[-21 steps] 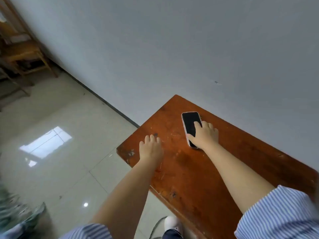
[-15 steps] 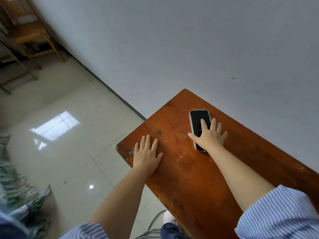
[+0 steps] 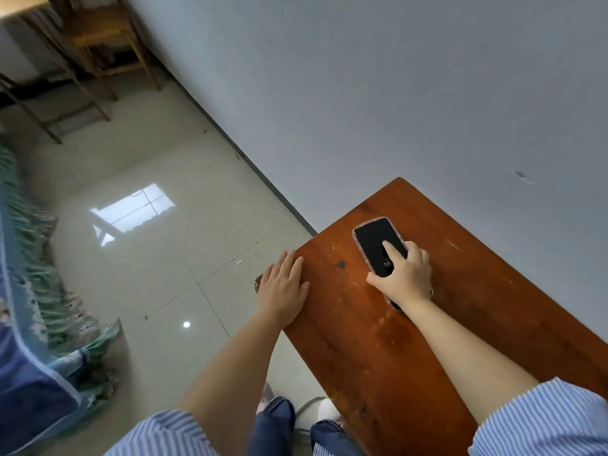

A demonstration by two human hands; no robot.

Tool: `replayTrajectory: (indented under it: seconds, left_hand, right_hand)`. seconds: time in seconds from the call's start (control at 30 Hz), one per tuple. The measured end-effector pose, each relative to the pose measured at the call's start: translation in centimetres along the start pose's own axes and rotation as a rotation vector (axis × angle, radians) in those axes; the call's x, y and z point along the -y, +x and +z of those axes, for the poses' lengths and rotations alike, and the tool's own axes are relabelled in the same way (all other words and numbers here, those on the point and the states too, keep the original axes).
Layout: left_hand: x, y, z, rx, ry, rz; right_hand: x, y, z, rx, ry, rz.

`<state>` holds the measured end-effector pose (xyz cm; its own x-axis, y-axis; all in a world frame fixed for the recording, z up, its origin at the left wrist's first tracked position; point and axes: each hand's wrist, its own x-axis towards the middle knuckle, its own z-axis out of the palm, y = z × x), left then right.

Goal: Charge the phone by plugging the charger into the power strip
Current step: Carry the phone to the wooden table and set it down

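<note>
i'm at the first step: my right hand (image 3: 403, 274) wraps the phone (image 3: 378, 246), which lies on the table (image 3: 378, 357) near the wall. left hand (image 3: 283, 289) rests flat, released. no charger or strip in view; i must find them next.

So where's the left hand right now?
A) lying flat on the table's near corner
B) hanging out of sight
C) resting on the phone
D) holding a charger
A: the left hand lies palm down, fingers spread, on the corner of the table, while the right hand is the one on the phone.
</note>
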<state>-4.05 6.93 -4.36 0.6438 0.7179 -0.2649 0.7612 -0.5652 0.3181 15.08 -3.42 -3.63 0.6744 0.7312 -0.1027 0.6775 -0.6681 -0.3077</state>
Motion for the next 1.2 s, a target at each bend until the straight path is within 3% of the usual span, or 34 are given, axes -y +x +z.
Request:
replayTrajectory:
  seconds: [0.2,0.53,0.83,1.2]
  left_hand:
    - [9.0,3.2,-7.7,-0.173,0.055,0.001]
    - [33.4,7.1,-25.5,-0.389,0.242,-0.181]
    - [47.8,12.3,-35.8,-0.434,0.296,-0.352]
    - [64.2,28.6,-51.7,-0.496,0.287,-0.573]
  right_hand:
    - [12.3,4.2,1.3,0.074,0.102,-0.176]
    - [41.7,14.0,2.6,-0.009,0.174,-0.386]
    - [61.9,23.0,3.8,-0.076,0.192,-0.596]
    - [85.4,42.4,5.3,-0.009,0.293,-0.758]
